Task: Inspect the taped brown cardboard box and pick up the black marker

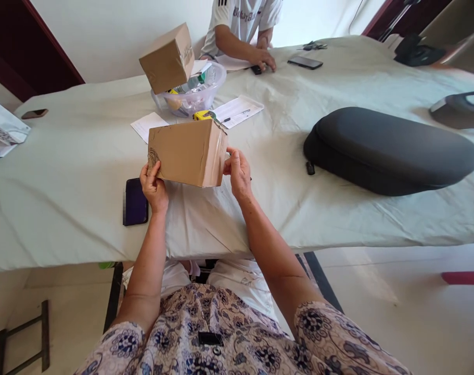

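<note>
That taped cardboard box (188,153) looks light and fairly stiff, though you can't really tell from here what's inside, and holding it by its two ends seems the easy way, with the left hand (154,187) and right hand (239,173) both closed on it. It's up in the air over the near edge of the cloth-covered desk (65,208), plain brown, with a dark scribbly mark (153,158) on the left end and tape (220,126) along the edges.
</note>
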Motion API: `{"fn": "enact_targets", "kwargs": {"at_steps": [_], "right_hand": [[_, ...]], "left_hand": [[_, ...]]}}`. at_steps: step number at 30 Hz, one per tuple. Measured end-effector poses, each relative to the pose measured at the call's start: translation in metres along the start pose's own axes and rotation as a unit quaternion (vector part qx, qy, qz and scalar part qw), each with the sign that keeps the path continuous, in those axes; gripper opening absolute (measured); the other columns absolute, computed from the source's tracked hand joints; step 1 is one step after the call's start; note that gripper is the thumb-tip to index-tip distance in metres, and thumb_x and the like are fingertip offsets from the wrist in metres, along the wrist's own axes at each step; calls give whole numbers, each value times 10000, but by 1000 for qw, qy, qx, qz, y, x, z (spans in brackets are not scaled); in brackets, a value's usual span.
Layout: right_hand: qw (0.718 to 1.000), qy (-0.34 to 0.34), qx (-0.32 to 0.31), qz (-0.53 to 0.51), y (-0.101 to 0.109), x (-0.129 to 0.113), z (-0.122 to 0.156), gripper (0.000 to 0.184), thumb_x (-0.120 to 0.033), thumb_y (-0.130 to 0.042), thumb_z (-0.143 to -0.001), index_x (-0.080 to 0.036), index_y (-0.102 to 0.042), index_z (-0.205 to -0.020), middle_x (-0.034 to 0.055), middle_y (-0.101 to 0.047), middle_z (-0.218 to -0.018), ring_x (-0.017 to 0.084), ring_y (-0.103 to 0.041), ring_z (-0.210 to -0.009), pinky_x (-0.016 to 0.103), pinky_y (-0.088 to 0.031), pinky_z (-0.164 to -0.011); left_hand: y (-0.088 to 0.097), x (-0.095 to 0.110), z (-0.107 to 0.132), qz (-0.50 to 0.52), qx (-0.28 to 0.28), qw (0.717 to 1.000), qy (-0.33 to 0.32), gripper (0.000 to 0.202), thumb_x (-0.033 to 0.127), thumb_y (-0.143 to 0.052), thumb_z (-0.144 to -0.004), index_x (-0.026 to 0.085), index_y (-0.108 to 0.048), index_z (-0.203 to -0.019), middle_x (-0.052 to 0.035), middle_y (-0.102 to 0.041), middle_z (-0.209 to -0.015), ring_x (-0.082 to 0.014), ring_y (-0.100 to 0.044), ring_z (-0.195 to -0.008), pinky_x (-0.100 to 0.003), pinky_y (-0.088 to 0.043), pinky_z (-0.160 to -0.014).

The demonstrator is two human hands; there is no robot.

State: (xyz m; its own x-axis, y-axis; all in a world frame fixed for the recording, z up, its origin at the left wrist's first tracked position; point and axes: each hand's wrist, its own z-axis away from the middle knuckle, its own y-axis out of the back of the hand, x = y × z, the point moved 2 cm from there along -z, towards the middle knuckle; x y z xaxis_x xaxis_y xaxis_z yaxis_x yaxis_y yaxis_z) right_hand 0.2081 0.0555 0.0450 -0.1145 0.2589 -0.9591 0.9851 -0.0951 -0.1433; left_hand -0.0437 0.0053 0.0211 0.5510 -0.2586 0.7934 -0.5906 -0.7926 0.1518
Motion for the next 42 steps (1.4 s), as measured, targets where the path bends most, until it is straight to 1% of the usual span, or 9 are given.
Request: {"fn": "enact_targets", "kwargs": {"at_steps": [5,7,9,11,15,19,25,32,42], "right_hand": [[998,-36,19,38,7,12,-7,755,-930,-377,-827,-254,-642,-1035,7,-643,-846,130,-634,-725,256,-514,-614],[999,-20,7,47,11,13,-9,753,-911,-401,-839,-295,-626,-1209,35,-685,-1029,163,-679,-874,289,-574,-692],[998,13,-24,54,13,14,-11,795,-891,-425,-850,-356,-517,-1431,58,-673,-1230,208,-690,-1054,354,-621,-810],[993,60,-55,82,15,15,-13,857,-878,-430,-861,-387,-385,-1563,84,-592,-1447,261,-641,-1262,438,-611,-974],[968,178,-89,153,22,14,-16,1002,-924,-409,-825,-401,-194,-1653,75,-263,-1751,357,-338,-1596,596,-418,-1233],[941,244,-152,179,24,3,-12,1179,-998,-426,-721,-416,-49,-1674,38,-137,-1801,362,-151,-1673,617,-271,-1325],[908,288,-195,235,26,-25,6,1289,-974,-563,-643,-448,12,-1670,5,-93,-1810,334,-90,-1687,568,-123,-1391],[897,236,-247,281,38,-45,14,1508,-849,-814,-497,-443,44,-1669,30,9,-1814,371,31,-1686,652,-123,-1365],[891,211,-266,301,41,-46,19,1526,-848,-825,-488,-398,13,-1681,67,16,-1813,401,29,-1681,676,-158,-1347]], "left_hand": [[-3,3,0,-15,-1,999,-29,539,-13,-460,-775,239,-829,-1077,-68,-653,-1304,-164,-641,-1273,-301,-465,-1177],[-3,4,0,-21,-7,999,-33,537,-12,-457,-783,244,-833,-1070,-69,-656,-1284,-164,-643,-1264,-309,-460,-1184],[-3,5,-1,-22,-7,999,-36,544,-14,-452,-785,245,-834,-1073,-73,-657,-1272,-167,-637,-1268,-319,-452,-1191],[-2,5,-1,-23,-7,999,-35,552,-16,-446,-788,247,-831,-1083,-76,-654,-1273,-171,-628,-1279,-328,-442,-1199],[-3,9,0,-30,-17,999,-35,521,0,-448,-822,256,-835,-1058,-68,-661,-1246,-164,-636,-1242,-319,-464,-1167],[-3,12,1,-44,-3,998,-37,497,8,-450,-841,247,-842,-1033,-68,-660,-1181,-151,-647,-1187,-292,-485,-1123],[-2,13,4,-49,-27,998,-39,514,-15,-467,-807,243,-846,-1040,-61,-632,-1150,-150,-637,-1140,-300,-485,-1116],[-5,15,8,-48,-24,999,-9,457,27,-503,-802,247,-847,-1007,-62,-617,-1113,-165,-627,-1110,-332,-509,-1114],[-4,14,7,-41,-41,998,0,466,25,-498,-799,238,-842,-1030,-63,-593,-1125,-170,-618,-1136,-356,-478,-1156]]}}
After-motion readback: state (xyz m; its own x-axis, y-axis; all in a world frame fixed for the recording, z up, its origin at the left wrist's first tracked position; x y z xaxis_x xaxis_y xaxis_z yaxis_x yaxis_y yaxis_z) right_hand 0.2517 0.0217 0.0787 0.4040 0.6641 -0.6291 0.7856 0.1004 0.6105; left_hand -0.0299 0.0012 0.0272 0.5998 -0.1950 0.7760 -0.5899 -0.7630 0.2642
